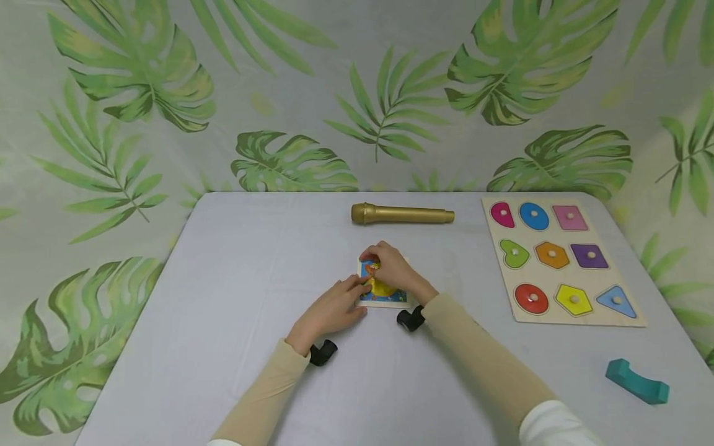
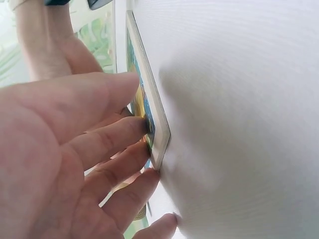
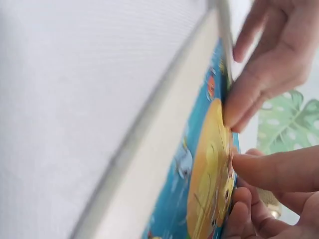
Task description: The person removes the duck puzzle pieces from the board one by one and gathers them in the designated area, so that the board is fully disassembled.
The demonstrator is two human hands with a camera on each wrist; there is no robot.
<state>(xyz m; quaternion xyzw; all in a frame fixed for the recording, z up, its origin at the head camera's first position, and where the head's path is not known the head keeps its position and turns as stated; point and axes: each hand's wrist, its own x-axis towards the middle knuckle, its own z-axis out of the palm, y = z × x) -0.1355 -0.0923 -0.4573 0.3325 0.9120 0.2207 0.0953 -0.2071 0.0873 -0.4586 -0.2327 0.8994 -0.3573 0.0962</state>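
A small wooden picture puzzle [image 1: 385, 298] lies flat near the table's middle, with a yellow figure on a blue sea scene and a pale wooden border. My left hand [image 1: 334, 307] rests along its left side, fingers mostly straight; in the left wrist view several fingertips [image 2: 139, 127] touch its edge and face. My right hand [image 1: 393, 267] reaches over the upper part from the right. Its thumb and curled fingers meet on the picture [image 3: 207, 179], seen in the right wrist view, and pinch at the puzzle there. What lies between these fingertips is mostly hidden.
A gold microphone [image 1: 404, 214] lies behind the puzzle. A peg board [image 1: 527, 272] with several coloured shapes is at the right. A teal curved block [image 1: 638, 382] sits near the right front. Black wrist cameras are strapped on both wrists. A leaf-patterned curtain [image 1: 385, 99] hangs behind.
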